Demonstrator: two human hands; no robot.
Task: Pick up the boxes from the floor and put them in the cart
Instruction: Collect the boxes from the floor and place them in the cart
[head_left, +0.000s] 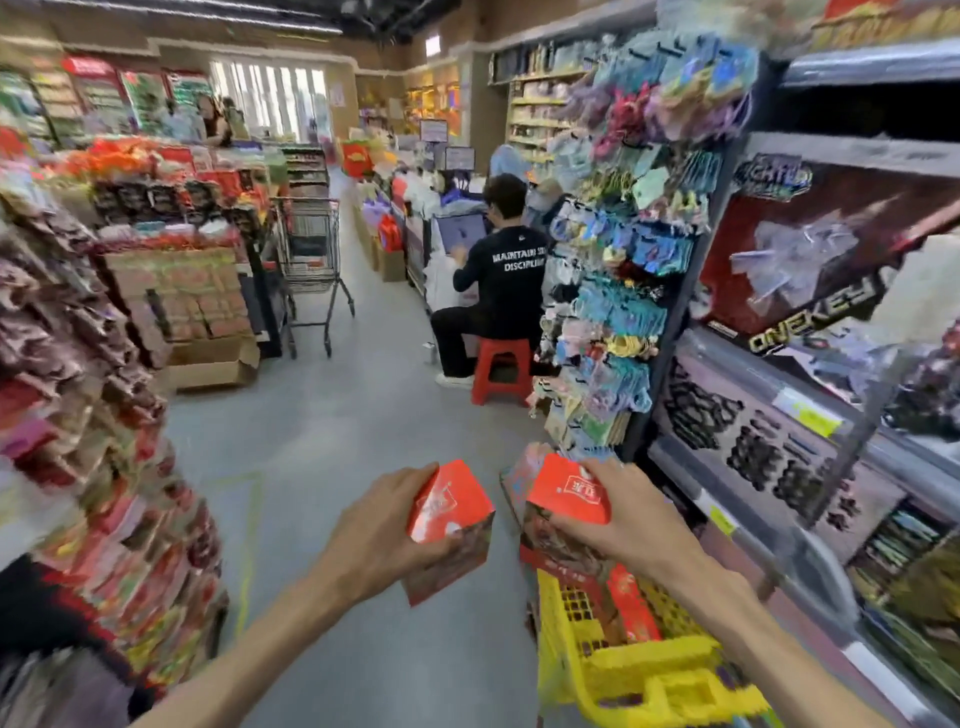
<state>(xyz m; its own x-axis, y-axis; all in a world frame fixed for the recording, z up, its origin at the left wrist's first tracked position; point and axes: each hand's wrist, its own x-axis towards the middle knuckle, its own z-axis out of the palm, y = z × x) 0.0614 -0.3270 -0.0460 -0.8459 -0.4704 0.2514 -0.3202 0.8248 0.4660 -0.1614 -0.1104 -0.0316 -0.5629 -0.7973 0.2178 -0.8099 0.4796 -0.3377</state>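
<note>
- We see L hand (382, 535) at lower centre of frame, fingers wrapped round a red box (452, 530), held tilted in the air above grey floor (332, 441); thumb on the near side, fingertips over the top edge.
- R hand (618, 525) at lower right-centre, clasped over a second red box (569, 496), palm on its right face, fingers curled across the front. This box sits directly above the yellow cart (639, 675); we cannot tell whether it touches the stock beneath.
- Cart basket, lower right corner, w/ red packaging (631, 608) already inside (labels blurred, unreadable).
- The 2 boxes are near each other, not touching.
- Another box (522, 475), patterned, partly hidden just behind the R-hand box; what it rests on not visible.
- Mid frame: a person in black top (511, 280) seated on a red stool (501, 371), back to us.
- Upper left-centre: metal trolley (311, 254) standing in aisle, beside stacked shelves.
- Right side: shelving w/ large toy box (810, 260), hanging packets (623, 234) on the end rack.
</note>
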